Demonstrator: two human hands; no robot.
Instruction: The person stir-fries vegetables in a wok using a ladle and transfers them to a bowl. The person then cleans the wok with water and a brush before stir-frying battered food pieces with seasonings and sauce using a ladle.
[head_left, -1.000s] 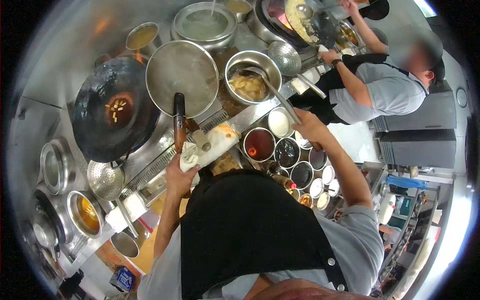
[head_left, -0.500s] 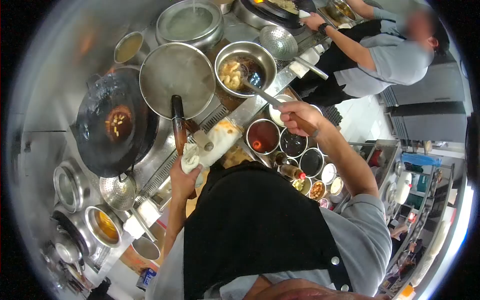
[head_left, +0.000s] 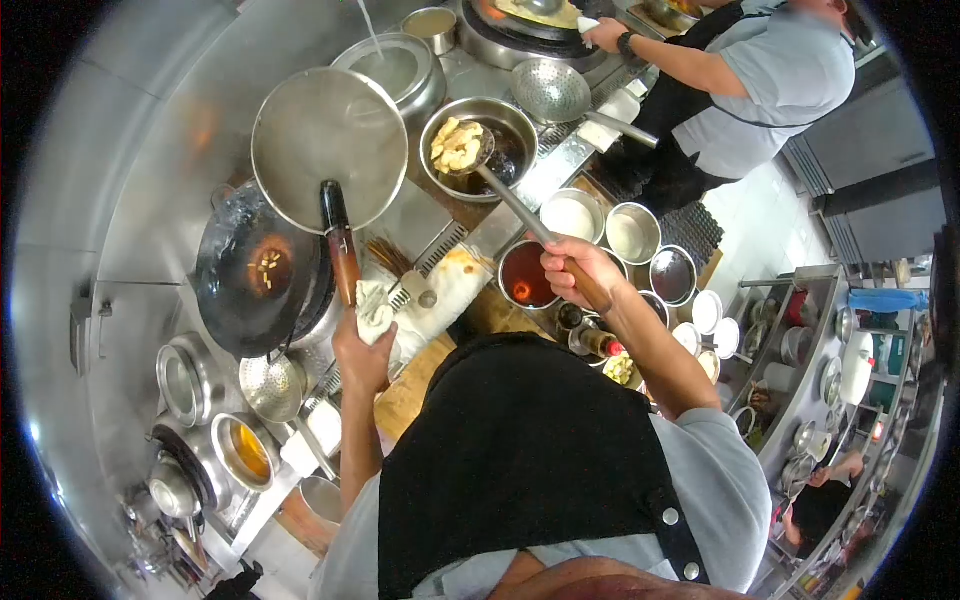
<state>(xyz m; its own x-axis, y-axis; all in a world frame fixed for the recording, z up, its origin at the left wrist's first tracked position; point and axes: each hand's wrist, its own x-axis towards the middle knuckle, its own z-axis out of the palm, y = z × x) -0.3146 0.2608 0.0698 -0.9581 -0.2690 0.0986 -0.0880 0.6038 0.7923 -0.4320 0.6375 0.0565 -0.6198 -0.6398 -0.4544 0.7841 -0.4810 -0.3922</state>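
Note:
My left hand [head_left: 362, 348] is closed around the wooden handle of a wide grey wok [head_left: 328, 130], with a folded white cloth [head_left: 373, 312] in the same grip. The wok is raised above the stove, its handle pointing toward me. My right hand [head_left: 580, 270] grips the wooden handle of a ladle [head_left: 518, 208]. Pale yellow pieces [head_left: 458, 147] fill the ladle's bowl, inside or just above a steel pot [head_left: 522, 130] of dark liquid. Whether the ladle touches the liquid I cannot tell.
A black wok [head_left: 235, 270] with small yellow pieces sits at left. Water runs into a pot [head_left: 405, 65] behind. Perforated strainers [head_left: 552, 90] rest nearby. Sauce containers [head_left: 527, 285] and a red-capped bottle [head_left: 600, 343] stand right. A co-worker [head_left: 770, 80] works at another wok.
The ladle has lifted and moved left in the pot, now full of pale pieces. My right hand has shifted slightly down and left. The view has turned somewhat.

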